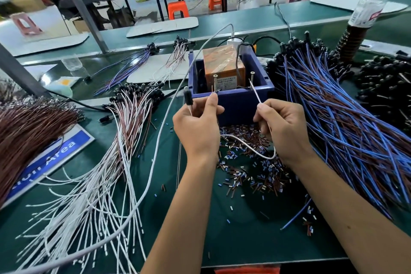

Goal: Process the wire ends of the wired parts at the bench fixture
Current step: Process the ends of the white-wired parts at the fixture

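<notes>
A white wire [246, 144] is held between both hands in front of the blue box fixture [231, 95], which stands on the green tabletop [222, 229]. The left hand [198, 124] is curled round one stretch of the wire, its thumb and forefinger pinched near the left screw [215, 82] that stands upright at the box's front edge; the wire's black part [188, 97] sticks up just beside that hand. The right hand [282, 124] is closed on the other end, which is pinched in the fingers [263, 110] and slanted up toward the right screw [252, 77]. Between the hands the wire sags in a loop over a heap of cut insulation bits [251, 169]. An orange block [223, 66] sits inside the box. A bundle of white and brown wired parts [106, 162] is spread at the left, and a pile of blue and brown wired parts [347, 129] lies at the right.
</notes>
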`<state>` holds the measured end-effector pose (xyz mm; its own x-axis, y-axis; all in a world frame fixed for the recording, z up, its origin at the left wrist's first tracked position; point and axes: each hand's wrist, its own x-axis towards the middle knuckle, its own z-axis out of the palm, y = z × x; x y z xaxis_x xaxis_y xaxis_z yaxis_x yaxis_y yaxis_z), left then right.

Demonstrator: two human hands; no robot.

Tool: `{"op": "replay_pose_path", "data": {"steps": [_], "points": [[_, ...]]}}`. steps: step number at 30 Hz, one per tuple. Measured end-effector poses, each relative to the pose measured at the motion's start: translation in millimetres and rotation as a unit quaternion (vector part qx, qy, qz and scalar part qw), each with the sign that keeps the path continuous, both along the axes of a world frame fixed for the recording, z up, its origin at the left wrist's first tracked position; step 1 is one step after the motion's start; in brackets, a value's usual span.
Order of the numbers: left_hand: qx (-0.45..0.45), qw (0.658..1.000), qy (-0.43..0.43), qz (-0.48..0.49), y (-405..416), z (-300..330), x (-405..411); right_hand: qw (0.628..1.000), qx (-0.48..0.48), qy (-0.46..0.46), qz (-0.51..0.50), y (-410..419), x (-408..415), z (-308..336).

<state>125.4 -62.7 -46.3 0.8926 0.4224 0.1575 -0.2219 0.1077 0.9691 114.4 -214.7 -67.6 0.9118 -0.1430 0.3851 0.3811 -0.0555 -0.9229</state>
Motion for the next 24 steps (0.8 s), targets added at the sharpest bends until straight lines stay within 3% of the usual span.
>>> {"op": "replay_pose_path", "data": {"steps": [6,24], "points": [[0.003,0.998,0.058,0.009,-6.4,13.7,5.3,1.000,0.019,0.002,-0.012,-1.9,2.3,-2.1],[0.005,0.998,0.065,0.017,-4.4,16.6,1.4,0.999,0.014,-0.025,-0.033,-1.2,1.0,-5.0]]}}
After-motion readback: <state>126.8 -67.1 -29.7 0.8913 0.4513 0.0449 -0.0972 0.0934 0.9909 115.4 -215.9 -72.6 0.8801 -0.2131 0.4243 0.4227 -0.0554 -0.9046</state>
